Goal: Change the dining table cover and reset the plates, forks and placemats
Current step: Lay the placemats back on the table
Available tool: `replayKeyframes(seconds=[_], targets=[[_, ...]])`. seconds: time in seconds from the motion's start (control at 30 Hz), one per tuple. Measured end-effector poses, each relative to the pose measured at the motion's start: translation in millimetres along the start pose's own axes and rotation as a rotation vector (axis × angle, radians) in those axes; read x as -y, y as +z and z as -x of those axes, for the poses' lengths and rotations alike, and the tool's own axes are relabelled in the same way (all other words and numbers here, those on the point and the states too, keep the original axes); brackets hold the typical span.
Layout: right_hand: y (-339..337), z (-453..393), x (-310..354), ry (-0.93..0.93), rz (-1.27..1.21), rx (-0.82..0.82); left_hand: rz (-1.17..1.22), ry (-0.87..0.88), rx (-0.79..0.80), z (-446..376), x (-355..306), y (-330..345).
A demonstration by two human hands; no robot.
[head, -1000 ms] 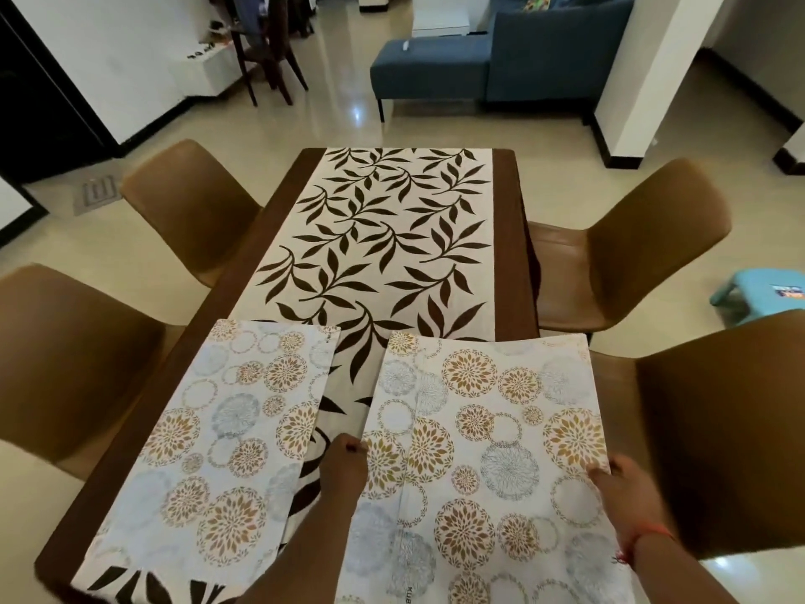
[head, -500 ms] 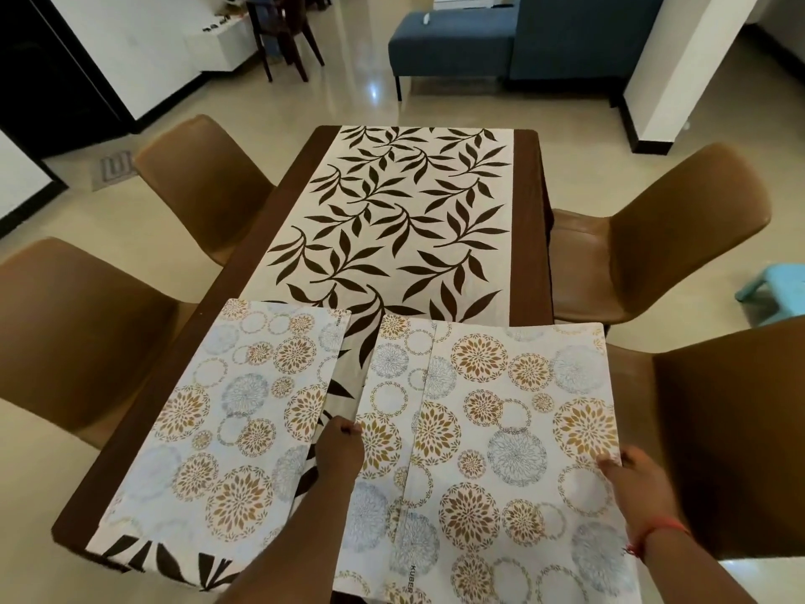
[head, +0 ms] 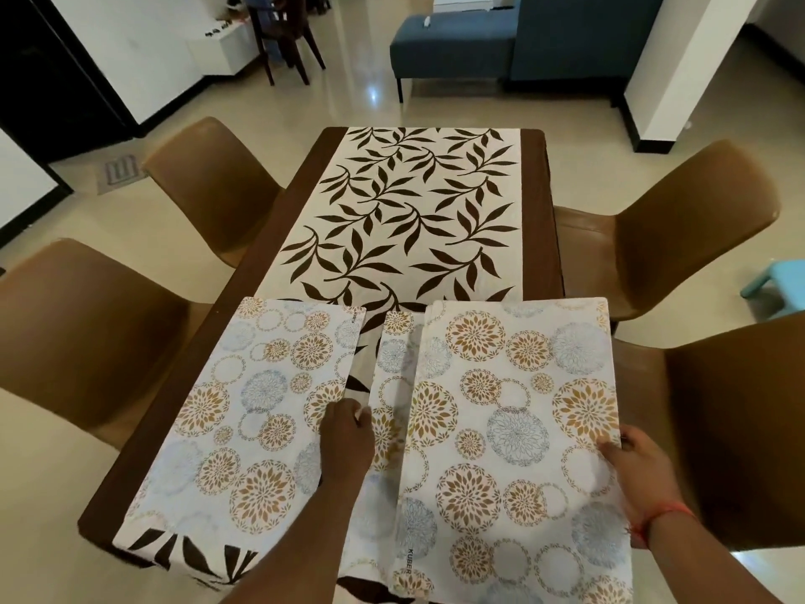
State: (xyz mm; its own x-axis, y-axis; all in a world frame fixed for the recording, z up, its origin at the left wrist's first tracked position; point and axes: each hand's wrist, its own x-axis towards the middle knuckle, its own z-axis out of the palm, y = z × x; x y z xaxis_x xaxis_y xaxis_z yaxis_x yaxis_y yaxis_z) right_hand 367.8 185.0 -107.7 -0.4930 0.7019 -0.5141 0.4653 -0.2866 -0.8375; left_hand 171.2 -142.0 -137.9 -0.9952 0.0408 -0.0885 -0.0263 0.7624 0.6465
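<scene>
A white cover with dark brown leaves (head: 414, 220) lies along the brown dining table (head: 533, 202). One floral placemat (head: 244, 411) lies flat at the near left. At the near right a second placemat (head: 514, 407) sits on top of another placemat (head: 394, 364), which shows as a strip on its left side. My left hand (head: 346, 433) pinches the left edge of that lower mat with curled fingers. My right hand (head: 636, 468) grips the right edge of the top mat, thumb on its face. No plates or forks are in view.
Brown chairs stand at both sides: two on the left (head: 82, 324) (head: 209, 176) and two on the right (head: 671, 220) (head: 740, 420). A blue sofa (head: 457, 37) and a dark wooden chair (head: 283, 32) are beyond the table. A light blue stool (head: 775, 281) stands at the right.
The top placemat at the right has slid rightward, uncovering a wider strip of the mat beneath. Both hands keep their hold on the edges. The view has tilted down.
</scene>
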Motion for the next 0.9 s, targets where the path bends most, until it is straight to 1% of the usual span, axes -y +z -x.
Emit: replayKeyframes(seconds=[0.03,0.07,0.1,0.13,0.17,0.2,0.23,0.27,0.37,0.43,0.5,0.6,0.7,0.77,0.9], targets=[[4.9,0.7,0.3,0.002,-0.010,0.012,0.093,-0.056,0.098,0.3,-1.9,-6.1],[9.3,1.3,1.4,0.009,-0.021,0.015,0.252,-0.188,0.227,-0.1,-5.9,-12.5],[14.6,3.0,3.9,0.013,-0.038,0.022,0.455,-0.359,0.370,-0.4,-10.7,-18.4],[25.2,7.5,7.5,0.013,-0.042,0.035,0.613,-0.513,0.478,-1.4,-8.3,-27.7],[37.1,11.3,11.2,0.002,-0.043,0.052,0.685,-0.572,0.568,-2.2,-5.2,-36.1],[52.8,18.3,17.7,-0.005,-0.037,0.062,0.733,-0.563,0.645,-2.7,-1.4,-47.1],[66.1,20.6,22.4,-0.003,-0.032,0.074,0.782,-0.525,0.683,-3.3,-0.6,-55.9],[80.5,25.1,28.5,-0.009,-0.025,0.082,0.833,-0.472,0.693,-5.3,-1.3,-65.9],[143.0,40.3,36.3,-0.106,0.054,0.103,0.827,-0.290,0.578,-30.1,22.9,-108.2],[183.7,58.9,42.3,-0.165,0.100,0.120,0.805,-0.216,0.554,-52.2,49.8,-133.2],[231.7,85.5,48.5,-0.210,0.126,0.097,0.749,-0.180,0.524,-72.7,80.8,-163.7],[301.7,122.3,44.3,-0.230,0.119,0.142,0.714,-0.190,0.466,-99.8,128.5,-212.5],[370.5,153.4,35.3,-0.256,0.101,0.231,0.734,-0.251,0.438,-129.8,181.1,-257.7],[419.8,171.1,28.3,-0.244,0.114,0.283,0.739,-0.303,0.379,-146.9,219.7,-287.6],[481.1,199.6,12.4,-0.205,0.157,0.361,0.750,-0.398,0.313,-161.0,262.8,-331.1]])
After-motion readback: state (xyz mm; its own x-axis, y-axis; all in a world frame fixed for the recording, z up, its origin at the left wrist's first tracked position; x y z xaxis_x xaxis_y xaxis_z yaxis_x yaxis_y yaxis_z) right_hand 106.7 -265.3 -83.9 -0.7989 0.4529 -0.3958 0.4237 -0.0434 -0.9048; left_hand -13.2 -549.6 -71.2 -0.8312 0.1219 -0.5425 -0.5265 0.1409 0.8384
